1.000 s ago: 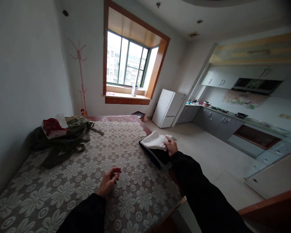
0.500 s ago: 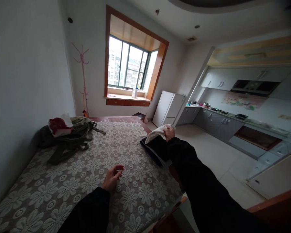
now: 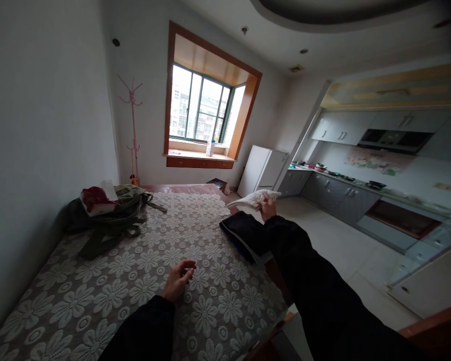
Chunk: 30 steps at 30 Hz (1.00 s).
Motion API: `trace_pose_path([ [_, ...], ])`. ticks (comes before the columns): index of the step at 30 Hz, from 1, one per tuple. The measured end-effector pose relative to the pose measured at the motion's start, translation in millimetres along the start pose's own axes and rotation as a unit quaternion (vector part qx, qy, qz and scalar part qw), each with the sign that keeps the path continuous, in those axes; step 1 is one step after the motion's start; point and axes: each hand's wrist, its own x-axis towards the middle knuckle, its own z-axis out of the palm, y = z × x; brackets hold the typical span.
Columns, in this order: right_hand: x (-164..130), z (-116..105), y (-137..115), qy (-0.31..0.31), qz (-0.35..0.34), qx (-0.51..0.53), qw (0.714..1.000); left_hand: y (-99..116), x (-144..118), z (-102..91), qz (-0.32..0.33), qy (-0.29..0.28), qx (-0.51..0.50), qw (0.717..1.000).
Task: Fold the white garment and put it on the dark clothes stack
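Observation:
My right hand (image 3: 267, 206) grips a white cloth (image 3: 251, 201), its free end pointing left above the table's right edge. Below it lies a dark folded piece of fabric (image 3: 244, 229) with a grey edge, partly covered by my black sleeve. My left hand (image 3: 179, 280) is over the flower-patterned tablecloth (image 3: 146, 288), fingers loosely curved and apart, holding nothing.
A green backpack (image 3: 108, 220) with a red-and-white tissue pack (image 3: 97, 201) on top rests at the table's left, by the wall. Behind stand a pink coat rack (image 3: 134, 120) and a white fridge (image 3: 261, 170). Kitchen counters (image 3: 338, 190) line the right.
The white cloth has been lifted off the dark fabric and now hangs more level above it, still in my right hand. My left hand has barely moved; the view has tilted up slightly.

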Motion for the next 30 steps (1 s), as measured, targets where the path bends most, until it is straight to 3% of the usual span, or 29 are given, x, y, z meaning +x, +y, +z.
trace_pose_path([
  [6,-59.9,-40.5,56.8,0.016,0.098,-0.015,0.995,2.9,-0.9,1.3,-0.001,-0.008,0.008,1.000],
  [12,-66.8,-57.5,65.2,0.033,0.141,-0.006,0.989,9.7,-4.4,1.8,-0.002,-0.009,0.013,1.000],
  [16,-48.9,-43.5,51.2,0.031,0.146,0.007,0.989,6.5,-4.3,1.1,-0.001,-0.010,0.007,1.000],
  [25,17.1,19.8,0.5,0.009,0.123,0.032,0.992,-2.3,2.6,0.0,-0.004,-0.003,-0.009,1.000],
  [30,41.1,41.6,-20.6,-0.023,0.094,0.057,0.994,-1.6,0.7,-0.4,-0.004,-0.001,-0.012,1.000],
])
